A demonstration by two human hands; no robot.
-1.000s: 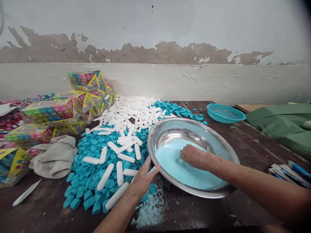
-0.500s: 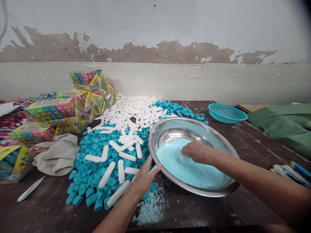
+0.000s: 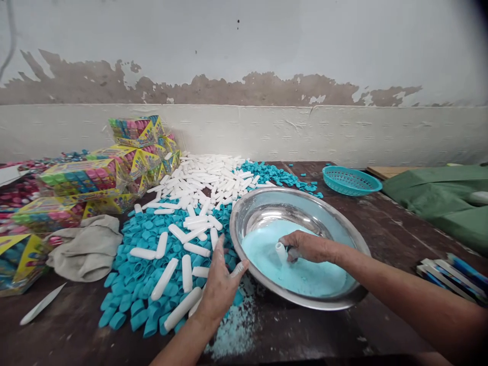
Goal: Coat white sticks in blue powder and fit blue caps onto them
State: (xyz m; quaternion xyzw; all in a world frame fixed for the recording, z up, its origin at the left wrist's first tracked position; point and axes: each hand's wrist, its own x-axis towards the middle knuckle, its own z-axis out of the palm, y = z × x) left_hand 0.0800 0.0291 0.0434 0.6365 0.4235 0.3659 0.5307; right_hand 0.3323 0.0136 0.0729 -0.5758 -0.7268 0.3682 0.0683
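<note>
A metal bowl (image 3: 267, 193) with pale blue powder (image 3: 263, 249) inside stands tilted on the table. My right hand (image 3: 308, 246) is inside it, fingers closed round a small white plastic tube (image 3: 281, 251), its open mouth facing up just above the powder. At the bowl's left side is my left hand (image 3: 219, 284), fingers spread and holding nothing, the thumb close to the rim; whether it touches the rim I cannot tell. Beneath and left of that hand spreads a heap of turquoise caps (image 3: 141, 284), with several white tubes (image 3: 163, 279) lying on top.
Behind the caps lies a large pile of white tubes (image 3: 213, 173), beside smaller turquoise pieces (image 3: 274, 173). Display boxes (image 3: 80, 178) are stacked at left, near a grey cloth (image 3: 86, 249). A turquoise basket (image 3: 353, 181) and green fabric (image 3: 427, 198) are at right. Spilled powder (image 3: 236, 325) marks the front.
My left hand has come away from its hold on the bowl's rim and its fingers have spread. In my right hand the tube has come up and now shows its open end.
</note>
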